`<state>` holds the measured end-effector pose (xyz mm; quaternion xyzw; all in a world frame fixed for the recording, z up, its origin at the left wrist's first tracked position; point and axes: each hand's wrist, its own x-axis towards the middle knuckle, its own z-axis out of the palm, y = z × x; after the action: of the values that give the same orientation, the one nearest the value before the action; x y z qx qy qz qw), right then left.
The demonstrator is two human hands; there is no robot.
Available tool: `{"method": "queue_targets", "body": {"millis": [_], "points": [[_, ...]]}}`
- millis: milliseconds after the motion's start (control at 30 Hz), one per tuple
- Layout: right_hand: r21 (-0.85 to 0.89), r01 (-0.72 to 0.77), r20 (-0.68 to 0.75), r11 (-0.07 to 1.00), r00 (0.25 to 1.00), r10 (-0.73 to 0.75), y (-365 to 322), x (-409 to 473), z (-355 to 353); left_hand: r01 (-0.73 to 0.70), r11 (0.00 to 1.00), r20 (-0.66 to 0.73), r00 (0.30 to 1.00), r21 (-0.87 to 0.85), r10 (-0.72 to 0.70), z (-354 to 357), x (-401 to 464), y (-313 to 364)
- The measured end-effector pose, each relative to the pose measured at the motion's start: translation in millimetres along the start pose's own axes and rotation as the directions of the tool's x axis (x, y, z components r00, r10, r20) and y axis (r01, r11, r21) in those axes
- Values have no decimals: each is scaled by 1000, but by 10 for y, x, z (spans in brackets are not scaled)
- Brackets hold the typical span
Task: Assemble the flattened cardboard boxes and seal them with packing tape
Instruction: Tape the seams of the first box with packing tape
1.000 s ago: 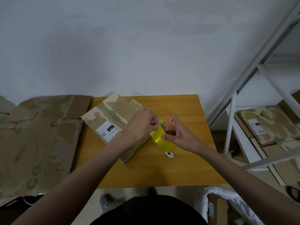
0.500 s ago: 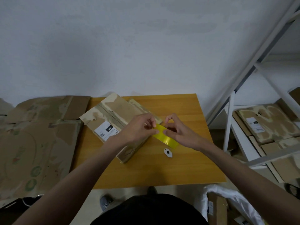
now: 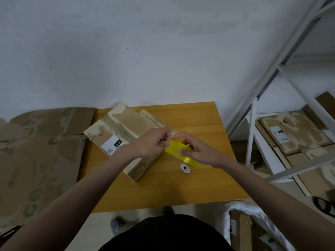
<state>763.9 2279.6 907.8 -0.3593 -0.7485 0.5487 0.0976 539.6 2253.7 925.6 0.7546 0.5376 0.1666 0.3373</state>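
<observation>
An assembled cardboard box (image 3: 125, 131) with a white label lies slanted on the wooden table (image 3: 199, 182). My left hand (image 3: 154, 144) rests over the box's right end and pinches the loose end of the yellow tape. The yellow tape roll (image 3: 181, 153) sits just right of the box, low over the table. My right hand (image 3: 197, 151) grips the roll, its fingers curled over the top.
A small white disc (image 3: 185, 168) with a black mark lies on the table below the roll. Flattened cardboard (image 3: 36, 156) covers the floor at the left. A white metal shelf (image 3: 253, 142) at the right holds more flat boxes (image 3: 293, 133).
The roll has tipped lower towards the table and slid a little right, with the strip between my hands drawn out slightly. My left hand stays on the box's right end.
</observation>
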Motion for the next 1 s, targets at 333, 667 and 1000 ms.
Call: {"method": "queue_targets", "body": {"millis": [333,667,1000], "points": [[-36,89,-6,995,996,-89,171,5,-42,28,999,83,996,-28,-26,-123,164,16],[1,47,3,999,999,-47,445,-55,-7,161,987,76,984,13,-161,390,418,-92],[-132,-246,-169,960,960,223,1287,64,-42,275,932,-109,961,236,-255,792,407,-331]]}}
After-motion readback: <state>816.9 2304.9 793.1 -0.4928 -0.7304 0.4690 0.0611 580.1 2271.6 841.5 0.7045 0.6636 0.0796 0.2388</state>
